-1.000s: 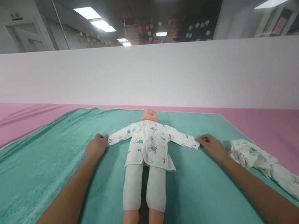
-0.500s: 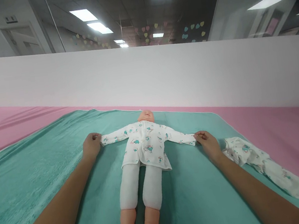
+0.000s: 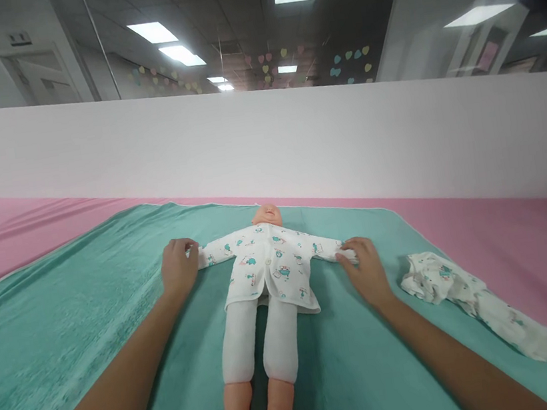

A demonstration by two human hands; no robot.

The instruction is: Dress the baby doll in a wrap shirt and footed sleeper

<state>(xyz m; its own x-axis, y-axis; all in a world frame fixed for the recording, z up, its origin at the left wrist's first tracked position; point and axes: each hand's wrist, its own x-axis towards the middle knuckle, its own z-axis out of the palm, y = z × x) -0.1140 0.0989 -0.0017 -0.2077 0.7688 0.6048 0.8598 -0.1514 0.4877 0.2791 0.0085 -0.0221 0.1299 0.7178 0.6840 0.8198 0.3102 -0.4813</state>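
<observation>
A baby doll (image 3: 268, 215) lies on its back, head away from me, bare feet near the bottom edge of the view. It wears a white long-sleeved baby top (image 3: 282, 272) with small teal prints. Both sleeves stretch out sideways. My left hand (image 3: 180, 269) is closed around the cuff end of the sleeve on the left. Around the end of the other sleeve, my right hand (image 3: 365, 269) has its thumb and fingers closed. No doll hands show at the cuffs. The doll's upper legs are white cloth.
A crumpled white printed baby garment (image 3: 489, 311) lies to the right of my right forearm. Under everything is a teal blanket (image 3: 89, 303) over a pink cover (image 3: 521, 246). A white low wall (image 3: 265, 139) runs behind, with a mirror or glass above it.
Both hands have moved inward along the sleeves toward the doll's body. The right hand now wraps over the cuff instead of pinching its tip. The view has shifted slightly.
</observation>
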